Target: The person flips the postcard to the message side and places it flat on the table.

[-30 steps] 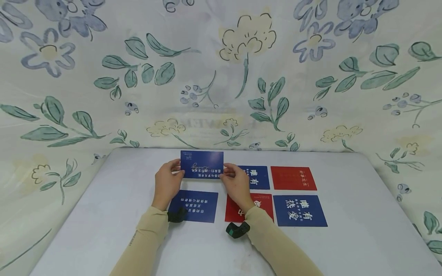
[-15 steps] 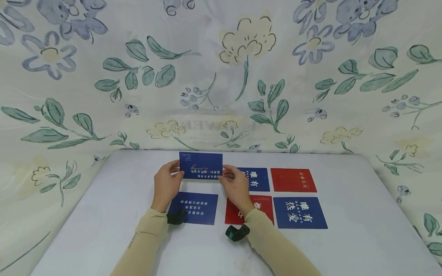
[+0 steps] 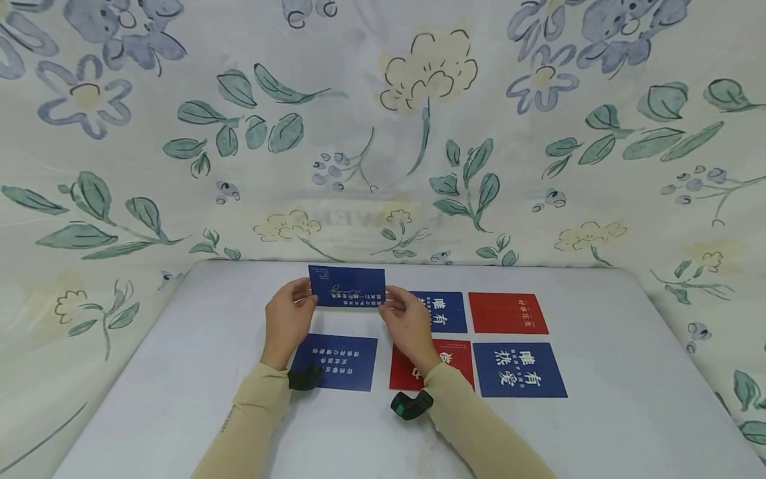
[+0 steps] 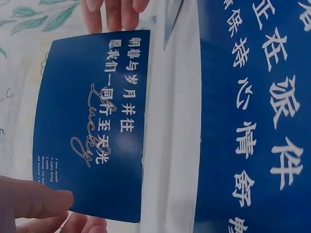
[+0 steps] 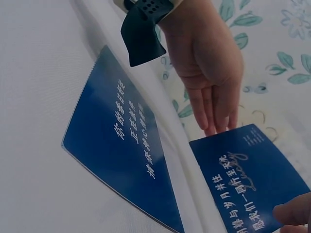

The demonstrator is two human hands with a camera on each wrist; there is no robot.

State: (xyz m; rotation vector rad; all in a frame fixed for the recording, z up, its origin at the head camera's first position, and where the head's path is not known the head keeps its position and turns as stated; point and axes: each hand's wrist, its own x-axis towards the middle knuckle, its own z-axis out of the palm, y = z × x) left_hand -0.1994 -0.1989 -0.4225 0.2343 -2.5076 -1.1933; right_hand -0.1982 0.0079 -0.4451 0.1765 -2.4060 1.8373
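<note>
Both hands hold one blue card (image 3: pixel 348 285) by its two short sides, tilted up off the table's far part. Pale lettering and a gold script word "Lucky" show on it. My left hand (image 3: pixel 287 322) pinches the left edge, thumb in front and fingers behind, as the left wrist view shows on the card (image 4: pixel 97 126). The right hand (image 3: pixel 411 326) pinches the opposite edge between thumb and fingers. Below the left hand a second blue card (image 3: pixel 338 362) lies flat. Under the right forearm a red card (image 3: pixel 455 352) is partly hidden, and so is a blue card (image 3: pixel 451 311) behind the right hand.
To the right lie a red card (image 3: pixel 509 313) and, nearer, another blue card (image 3: pixel 519 368). All rest on a white table (image 3: pixel 622 372). A flowered cloth (image 3: pixel 359 133) hangs behind its far edge. Each wrist wears a dark strap mount (image 3: pixel 411 404).
The held card has tilted back a little, its face looking shorter from the head view. The hands stay at its sides, and the flat cards have not moved on the table.
</note>
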